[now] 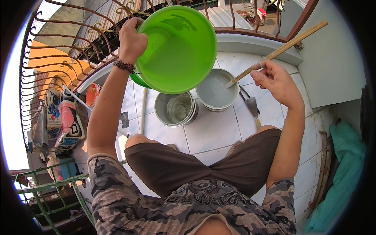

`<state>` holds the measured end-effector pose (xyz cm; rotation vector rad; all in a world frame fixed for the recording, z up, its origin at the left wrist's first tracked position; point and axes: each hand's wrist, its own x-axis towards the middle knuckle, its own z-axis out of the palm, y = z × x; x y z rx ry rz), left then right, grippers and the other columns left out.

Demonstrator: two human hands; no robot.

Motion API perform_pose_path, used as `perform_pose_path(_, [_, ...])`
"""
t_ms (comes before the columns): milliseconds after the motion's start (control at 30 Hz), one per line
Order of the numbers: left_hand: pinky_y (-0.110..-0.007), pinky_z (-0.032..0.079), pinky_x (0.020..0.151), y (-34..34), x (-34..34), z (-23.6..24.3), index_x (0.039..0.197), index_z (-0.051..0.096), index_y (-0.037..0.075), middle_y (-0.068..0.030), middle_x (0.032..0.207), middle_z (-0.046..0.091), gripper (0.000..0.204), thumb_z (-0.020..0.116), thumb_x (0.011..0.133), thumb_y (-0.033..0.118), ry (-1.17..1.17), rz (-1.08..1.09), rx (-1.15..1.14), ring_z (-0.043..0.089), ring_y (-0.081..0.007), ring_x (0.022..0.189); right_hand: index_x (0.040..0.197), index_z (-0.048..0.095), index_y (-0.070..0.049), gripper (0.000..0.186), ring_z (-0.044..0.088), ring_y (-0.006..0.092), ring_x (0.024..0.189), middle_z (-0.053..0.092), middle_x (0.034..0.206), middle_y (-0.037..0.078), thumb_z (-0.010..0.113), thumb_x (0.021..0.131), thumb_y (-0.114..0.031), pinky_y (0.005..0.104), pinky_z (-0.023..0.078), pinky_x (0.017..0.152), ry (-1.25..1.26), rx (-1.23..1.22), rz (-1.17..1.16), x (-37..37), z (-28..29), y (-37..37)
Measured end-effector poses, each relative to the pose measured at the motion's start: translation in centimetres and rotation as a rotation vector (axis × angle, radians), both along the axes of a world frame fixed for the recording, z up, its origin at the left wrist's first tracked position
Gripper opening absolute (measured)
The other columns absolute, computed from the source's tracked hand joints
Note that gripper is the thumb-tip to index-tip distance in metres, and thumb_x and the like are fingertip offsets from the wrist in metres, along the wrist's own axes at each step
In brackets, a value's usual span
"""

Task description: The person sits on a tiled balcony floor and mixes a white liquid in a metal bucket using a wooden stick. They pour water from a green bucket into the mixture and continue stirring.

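Observation:
My left hand [132, 39] grips the rim of a bright green plastic tub [176, 47] with a green side handle. The tub is tilted so its inside faces up toward me, with darker smears on the far wall. My right hand [274, 80] is closed around a wooden stick [290, 44]. The stick slants down, its pale lower end in the grey liquid of a bucket [217, 90]. Beside that stands another bucket [162, 111] with a smaller container nested inside, holding greyish residue. The tub overlaps the tops of both buckets in view.
On the white tiled floor [203, 135], a putty knife [252, 107] lies right of the buckets. A smaller scraper blade [124, 119] and a pale pole [144, 111] are at left. Rusty railing [78, 37] curves around. A teal cloth [344, 168] hangs at right; boxes [55, 113] stand left.

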<state>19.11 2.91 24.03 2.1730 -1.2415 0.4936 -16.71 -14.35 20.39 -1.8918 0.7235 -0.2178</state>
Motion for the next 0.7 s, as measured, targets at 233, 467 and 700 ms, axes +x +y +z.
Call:
perform_pose_path(233, [-0.041, 0.046, 0.082, -0.5, -1.2, -0.4, 0.089, 0.062, -0.001, -0.0185, 0.091, 0.063, 0.026, 0.053, 0.065, -0.002, -0.035, -0.029, -0.057, 0.059, -0.0370, 0.091, 0.107, 0.059, 0.003, 0.044, 0.063, 0.0166, 0.079, 0.067, 0.087, 0.011, 0.066, 0.087, -0.036, 0.0300, 0.049, 0.072, 0.004, -0.007, 0.000, 0.0, 0.2, 0.0])
perform_pose_path(467, [-0.042, 0.046, 0.082, -1.4, -1.8, -1.0, 0.088, 0.060, -0.002, -0.0190, 0.092, 0.062, 0.025, 0.054, 0.065, -0.003, -0.054, -0.090, -0.068, 0.058, -0.0376, 0.092, 0.106, 0.060, 0.003, 0.044, 0.062, 0.0162, 0.078, 0.067, 0.084, 0.010, 0.066, 0.087, -0.036, 0.0297, 0.049, 0.072, -0.055, -0.001, 0.001, -0.2, -0.1, -0.4])
perform_pose_path(700, [-0.043, 0.046, 0.082, -1.9, -2.7, -1.2, 0.089, 0.059, -0.003, -0.0195, 0.092, 0.061, 0.025, 0.054, 0.064, -0.004, -0.060, -0.095, -0.070, 0.058, -0.0392, 0.091, 0.105, 0.060, 0.002, 0.044, 0.060, 0.0155, 0.076, 0.066, 0.084, 0.010, 0.067, 0.086, -0.037, 0.0296, 0.048, 0.071, -0.045, 0.002, -0.019, -0.5, -0.2, -0.5])
